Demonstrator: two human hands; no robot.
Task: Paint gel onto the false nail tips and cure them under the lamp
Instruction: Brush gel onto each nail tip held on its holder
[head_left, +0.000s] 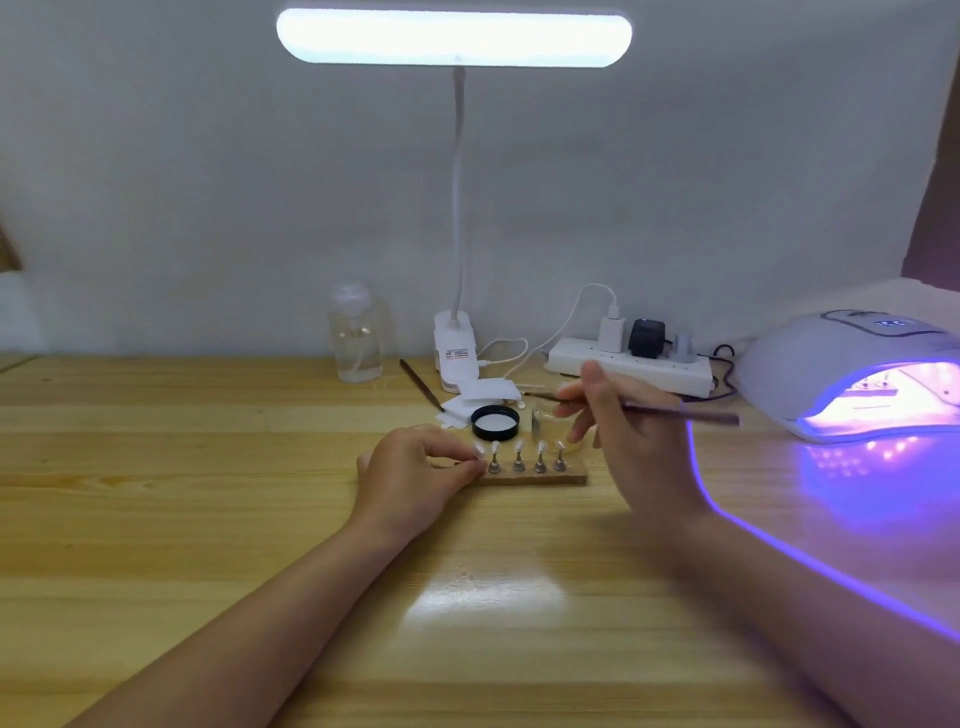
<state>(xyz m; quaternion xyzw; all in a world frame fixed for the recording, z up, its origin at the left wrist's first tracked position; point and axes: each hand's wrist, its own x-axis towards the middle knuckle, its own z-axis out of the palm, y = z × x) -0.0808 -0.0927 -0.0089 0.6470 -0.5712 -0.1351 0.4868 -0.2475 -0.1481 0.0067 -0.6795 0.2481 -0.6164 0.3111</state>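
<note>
Several false nail tips (519, 447) stand on small metal holders along a brown strip base (540, 478) at the table's middle. My left hand (415, 473) rests at the strip's left end, its fingertips pinching the leftmost holder. My right hand (628, 431) hovers behind and right of the strip and grips a thin dark brush (691, 414), whose tip points left over a small clear gel jar (545, 421). The jar's black lid (495, 421) lies upturned beside it. The curing lamp (857, 374) glows purple at the right.
At the back stand a clear pump bottle (356, 338), a white clip desk lamp (456, 353), a power strip (631, 366) with plugs and cables, white wipes (488, 392) and a second thin tool (420, 384). The wooden table (208, 493) stretches toward me.
</note>
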